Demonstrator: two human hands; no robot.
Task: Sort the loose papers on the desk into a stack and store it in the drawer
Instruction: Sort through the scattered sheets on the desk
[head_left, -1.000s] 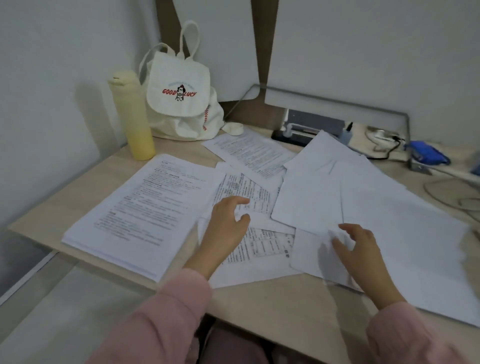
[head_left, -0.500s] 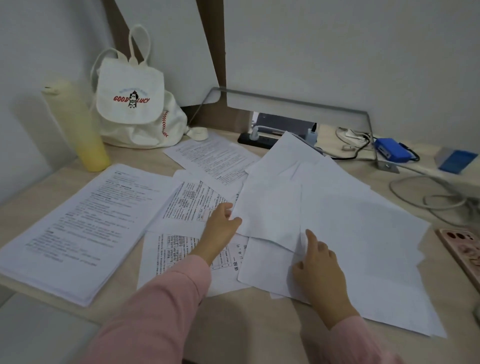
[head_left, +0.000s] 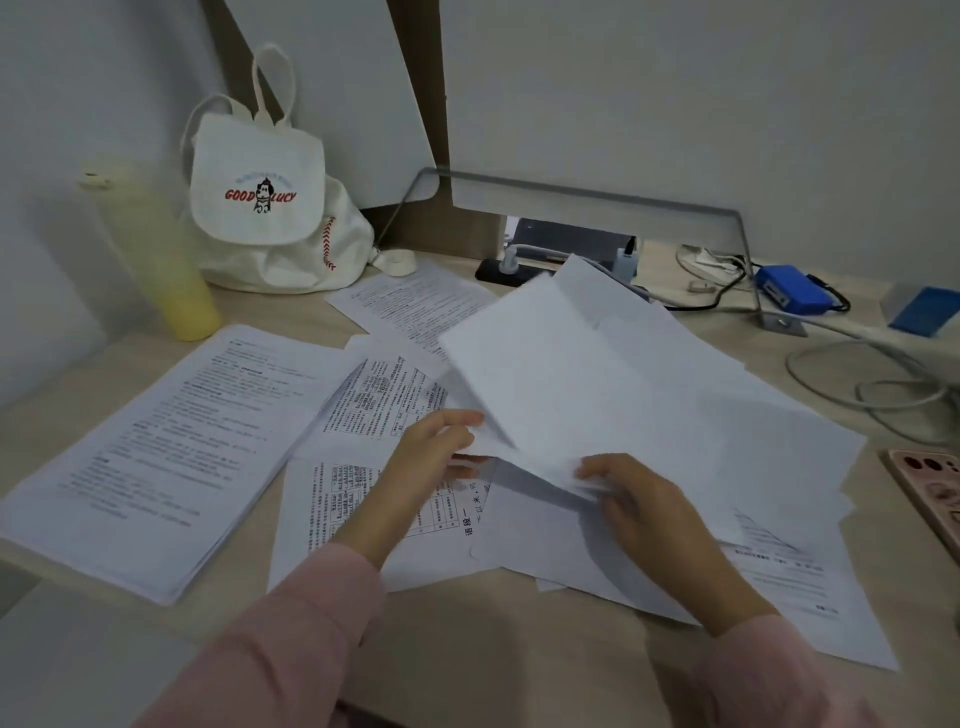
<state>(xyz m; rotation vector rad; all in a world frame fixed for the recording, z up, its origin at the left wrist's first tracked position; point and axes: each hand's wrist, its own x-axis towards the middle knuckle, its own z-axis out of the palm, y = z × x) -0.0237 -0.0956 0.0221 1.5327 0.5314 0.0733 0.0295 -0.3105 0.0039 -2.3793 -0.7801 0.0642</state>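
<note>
- Head view: the left hand (head_left: 436, 452) pinches the near-left edge of the raised blank sheets (head_left: 571, 374), thumb on top. The right hand (head_left: 649, 509) grips their near edge just beside it, fingers curled, somewhat blurred.
- The sheets tilt up, long axis running far and slightly right from both hands, above the loose papers (head_left: 374, 499) spread on the desk (head_left: 467, 649).
- The neat stack (head_left: 171, 441) lies left, nearer the left hand, so the sheets likely must swing left. No drawer shows.
</note>
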